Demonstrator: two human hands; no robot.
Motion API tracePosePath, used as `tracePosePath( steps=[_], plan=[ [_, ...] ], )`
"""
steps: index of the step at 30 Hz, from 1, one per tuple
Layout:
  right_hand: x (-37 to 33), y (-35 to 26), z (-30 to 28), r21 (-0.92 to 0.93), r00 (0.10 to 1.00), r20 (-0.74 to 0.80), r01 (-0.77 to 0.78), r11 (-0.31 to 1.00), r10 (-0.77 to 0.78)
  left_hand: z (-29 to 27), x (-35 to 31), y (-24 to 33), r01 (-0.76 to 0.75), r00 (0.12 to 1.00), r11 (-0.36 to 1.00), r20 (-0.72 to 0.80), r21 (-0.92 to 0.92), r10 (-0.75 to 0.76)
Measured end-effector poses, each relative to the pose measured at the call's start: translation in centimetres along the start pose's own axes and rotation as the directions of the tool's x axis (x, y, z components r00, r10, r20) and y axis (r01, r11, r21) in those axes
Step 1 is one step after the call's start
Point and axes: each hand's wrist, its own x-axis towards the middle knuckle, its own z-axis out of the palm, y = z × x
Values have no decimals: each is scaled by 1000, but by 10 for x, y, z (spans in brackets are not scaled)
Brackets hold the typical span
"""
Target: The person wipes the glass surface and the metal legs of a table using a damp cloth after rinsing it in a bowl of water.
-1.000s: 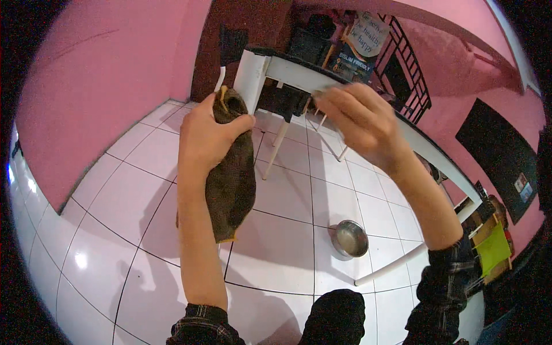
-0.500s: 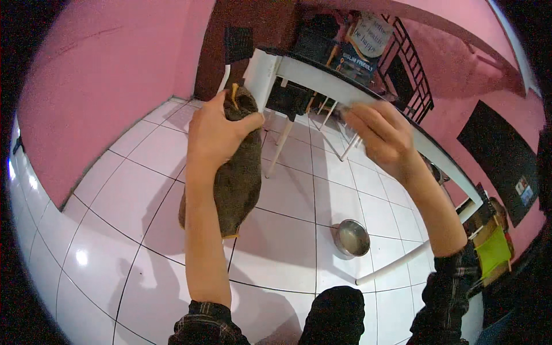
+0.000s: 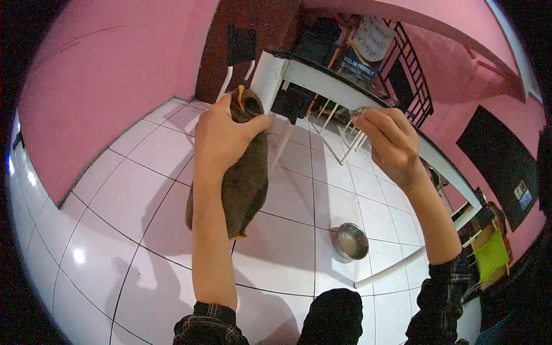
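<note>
Your left fingers grip the brown cloth pouch, mouth gaping; your right fingers pinch something small, greyish, outside it; pouch contents hidden.

The left hand holds a brown bag before the corner of the desk; the right fingers pinch a small greyish thing; a metal bowl stands on the floor.

head | left fisheye (wide, dark-rimmed) | faces down, forward | fingers near
</note>
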Motion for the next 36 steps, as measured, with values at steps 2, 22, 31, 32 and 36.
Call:
tracePosePath(
  steps=[2,22,31,32,36],
  plan=[
    [3,1,2,-22,1000,22,-20,1000,20,2,0,2,-27,999,999,-46,28,28],
    [37,-7,25,1,999,-32,17,1000,-17,-7,0,9,2,1000,998,22,-66,0],
    [39,-9,26,-13,997,-66,-48,999,47,-1,5,0,33,998,997,46,-66,-30],
    [54,-8,35,2,994,-89,-65,998,65,1,4,2,30,999,997,45,-70,-27],
    [63,-18,57,9,944,-287,-165,986,161,1,5,3,-33,999,999,-5,-16,33]
  ],
)
